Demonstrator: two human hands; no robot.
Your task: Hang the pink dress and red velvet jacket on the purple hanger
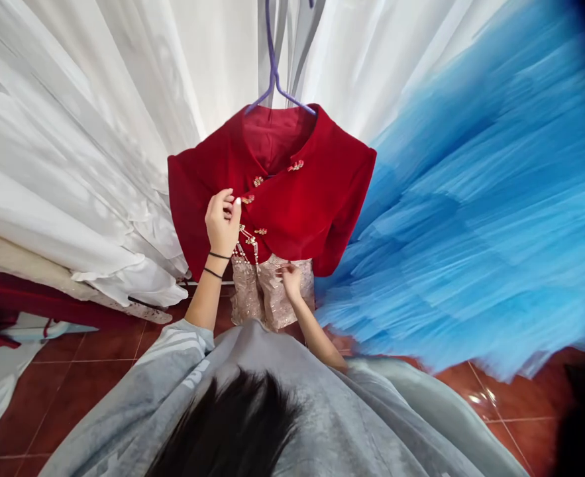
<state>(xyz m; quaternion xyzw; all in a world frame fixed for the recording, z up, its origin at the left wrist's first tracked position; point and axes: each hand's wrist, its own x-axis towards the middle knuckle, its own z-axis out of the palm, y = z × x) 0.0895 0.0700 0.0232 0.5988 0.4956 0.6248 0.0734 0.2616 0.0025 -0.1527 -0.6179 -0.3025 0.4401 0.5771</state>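
Note:
A short red velvet jacket (pixel 312 205) with a stand collar hangs in front of me on a purple hanger (pixel 273 73). Ornate gold clasps (pixel 296 165) and a beaded tassel (pixel 250 242) trim its front. My left hand (pixel 224 222) is at the jacket's front edge beside a middle clasp, fingers curled in toward the thumb; whatever they may pinch is hidden. Lower down, my right hand (pixel 291 279) is just below the hem, fingers loosely apart, in front of a beige sequined skirt (pixel 247 291). Nothing shows in the right hand.
White gowns (pixel 88 132) hang on the left and behind the jacket. A full blue tulle skirt (pixel 471 218) fills the right side. Dark red cloth (pixel 48 301) lies at lower left, above a red tiled floor (pixel 98 377).

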